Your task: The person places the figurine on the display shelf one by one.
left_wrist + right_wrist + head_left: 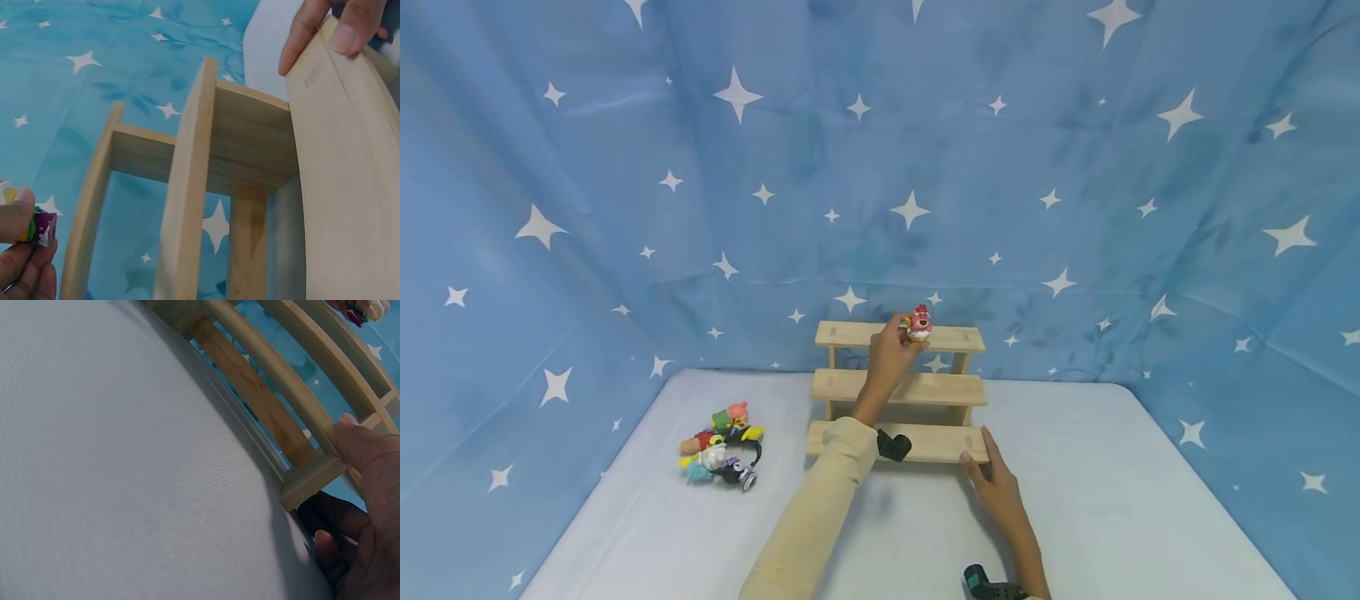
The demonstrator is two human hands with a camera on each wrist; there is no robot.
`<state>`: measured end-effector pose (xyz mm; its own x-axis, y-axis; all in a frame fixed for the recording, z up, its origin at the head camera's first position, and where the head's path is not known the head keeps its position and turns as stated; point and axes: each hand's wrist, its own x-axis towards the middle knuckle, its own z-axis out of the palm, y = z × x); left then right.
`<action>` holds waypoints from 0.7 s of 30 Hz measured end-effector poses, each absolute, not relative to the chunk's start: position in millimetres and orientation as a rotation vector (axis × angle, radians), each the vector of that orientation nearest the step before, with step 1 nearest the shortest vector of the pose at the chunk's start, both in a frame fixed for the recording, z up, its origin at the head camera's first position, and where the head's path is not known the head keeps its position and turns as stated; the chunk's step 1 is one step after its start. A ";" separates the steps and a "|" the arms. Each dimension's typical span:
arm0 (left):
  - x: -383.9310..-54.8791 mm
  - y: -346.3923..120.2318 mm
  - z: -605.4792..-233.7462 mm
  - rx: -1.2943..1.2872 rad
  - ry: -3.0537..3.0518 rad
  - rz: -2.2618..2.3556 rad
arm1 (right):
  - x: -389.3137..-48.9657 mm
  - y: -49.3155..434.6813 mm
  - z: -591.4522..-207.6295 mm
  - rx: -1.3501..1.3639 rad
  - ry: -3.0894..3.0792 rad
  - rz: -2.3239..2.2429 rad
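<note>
My left hand (889, 358) pinches a small pink and red toy figurine (919, 325) with a white lower part, in front of the top board of a three-step wooden display stand (865, 385). In the left wrist view the thumb and fingers press on the figurine (42, 226) from either side. At the right end of the bottom board (925, 442), my right hand (1000, 487) grips the corner. Its thumb lies over the board's edge in the right wrist view, and the other fingers (331, 515) are around the outer side of the end support.
On the white table (1075, 483), left of the stand, lies a cluster of several colourful toy figurines (713, 454) with a black curved band (756, 454) beside them. A blue cloth with white stars (820, 150) hangs close behind the stand and along both sides.
</note>
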<state>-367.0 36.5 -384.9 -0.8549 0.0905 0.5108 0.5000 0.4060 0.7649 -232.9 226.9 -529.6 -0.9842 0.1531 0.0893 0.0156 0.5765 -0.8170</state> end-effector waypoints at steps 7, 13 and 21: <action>-377.4 48.3 -386.6 -0.499 -2.308 -1.421 | -231.2 224.5 -528.8 -0.169 -2.651 1.375; -386.2 55.5 -391.4 -0.523 -2.333 -1.407 | -230.8 223.1 -530.1 -0.177 -2.656 1.349; -390.9 59.7 -391.6 -0.544 -2.333 -1.325 | -233.2 224.3 -528.2 -0.175 -2.660 1.372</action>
